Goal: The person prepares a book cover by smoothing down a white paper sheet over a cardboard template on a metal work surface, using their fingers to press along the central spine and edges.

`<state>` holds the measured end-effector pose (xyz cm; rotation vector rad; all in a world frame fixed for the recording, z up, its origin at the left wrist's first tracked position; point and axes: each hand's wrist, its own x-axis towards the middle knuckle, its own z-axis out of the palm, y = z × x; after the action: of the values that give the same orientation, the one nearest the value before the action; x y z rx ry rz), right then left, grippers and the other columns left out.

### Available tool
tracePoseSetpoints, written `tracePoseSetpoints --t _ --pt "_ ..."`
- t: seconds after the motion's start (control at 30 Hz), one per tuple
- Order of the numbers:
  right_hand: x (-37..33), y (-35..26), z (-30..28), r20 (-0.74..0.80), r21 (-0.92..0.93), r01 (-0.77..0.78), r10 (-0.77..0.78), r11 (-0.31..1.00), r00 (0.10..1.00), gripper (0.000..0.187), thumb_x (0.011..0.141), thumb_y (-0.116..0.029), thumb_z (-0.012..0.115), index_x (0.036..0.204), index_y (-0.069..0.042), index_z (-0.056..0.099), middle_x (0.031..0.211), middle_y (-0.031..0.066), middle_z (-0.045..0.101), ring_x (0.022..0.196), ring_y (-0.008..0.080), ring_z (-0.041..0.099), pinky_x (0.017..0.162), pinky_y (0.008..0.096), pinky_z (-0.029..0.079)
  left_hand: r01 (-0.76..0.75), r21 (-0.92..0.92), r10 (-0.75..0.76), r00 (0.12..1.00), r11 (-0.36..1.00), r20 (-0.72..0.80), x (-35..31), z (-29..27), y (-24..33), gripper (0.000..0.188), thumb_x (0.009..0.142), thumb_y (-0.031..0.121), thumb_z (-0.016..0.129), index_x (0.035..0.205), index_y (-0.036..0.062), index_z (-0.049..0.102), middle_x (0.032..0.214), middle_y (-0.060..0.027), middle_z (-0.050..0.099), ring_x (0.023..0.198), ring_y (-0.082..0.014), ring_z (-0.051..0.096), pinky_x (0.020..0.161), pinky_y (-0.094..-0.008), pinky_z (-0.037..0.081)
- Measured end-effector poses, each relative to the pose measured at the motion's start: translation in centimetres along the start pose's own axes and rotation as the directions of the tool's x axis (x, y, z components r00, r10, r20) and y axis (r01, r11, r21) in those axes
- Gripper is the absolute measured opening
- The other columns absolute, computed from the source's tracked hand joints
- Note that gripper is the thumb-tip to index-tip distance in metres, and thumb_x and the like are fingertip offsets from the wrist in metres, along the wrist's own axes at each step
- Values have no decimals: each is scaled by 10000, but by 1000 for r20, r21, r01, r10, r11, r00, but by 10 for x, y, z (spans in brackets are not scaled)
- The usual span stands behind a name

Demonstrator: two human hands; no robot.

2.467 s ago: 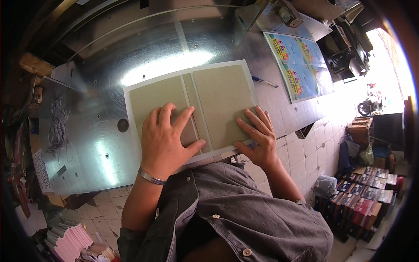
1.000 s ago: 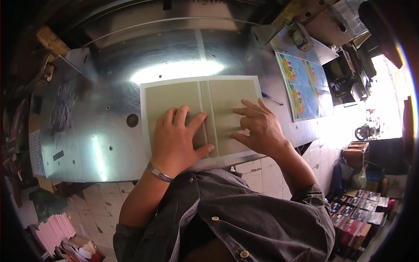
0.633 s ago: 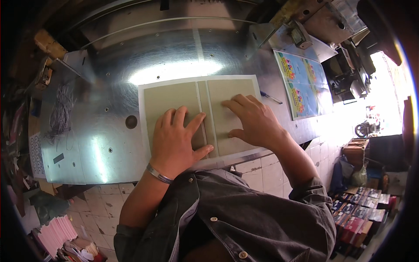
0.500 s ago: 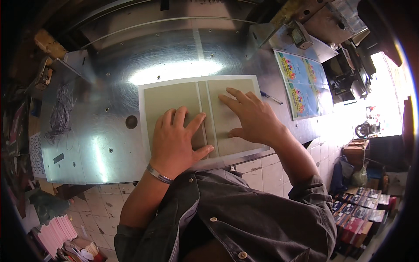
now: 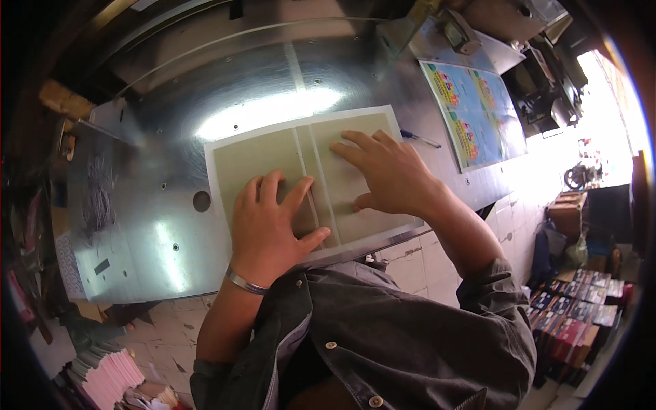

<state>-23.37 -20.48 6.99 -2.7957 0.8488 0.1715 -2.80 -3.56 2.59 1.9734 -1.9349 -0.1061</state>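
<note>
A book cover blank (image 5: 263, 158) lies flat near the table's front edge. Two grey-brown boards and a narrow spine strip (image 5: 312, 154) rest on a white sheet that shows as a border and as thin gaps. My left hand (image 5: 266, 229), with a metal bracelet at the wrist, lies spread on the left board, its thumb reaching the spine strip. On the right board (image 5: 362, 225) my right hand (image 5: 396, 171) rests with fingers stretched and thumb apart. Neither hand grips anything. Just past the blank's right edge lies a blue pen (image 5: 420, 139).
The metal table (image 5: 137, 219) has a dark round hole (image 5: 201, 201) left of the blank. Grey string (image 5: 99, 195) lies in a tangle at far left. Printed colourful sheets (image 5: 471, 116) lie at the right. Pink paper stacks (image 5: 113, 376) and piled books (image 5: 574, 311) are lower down.
The view has tilted a little, so the table and blank appear turned. My hands stay spread on the boards in nearly the same places.
</note>
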Motion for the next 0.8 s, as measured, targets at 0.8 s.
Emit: tracePoseSetpoints --t 0.8 --pt "-3 0 1 -21 33 21 -20 999 1000 898 744 -315 1016 1542 -209 617 1677 142 555 1375 408 635 1097 528 582 -54 72 54 999 996 4 2 -6 -1 836 794 559 949 1522 244 686 1371 -158 595 1266 -395 592 1059 -529 539"
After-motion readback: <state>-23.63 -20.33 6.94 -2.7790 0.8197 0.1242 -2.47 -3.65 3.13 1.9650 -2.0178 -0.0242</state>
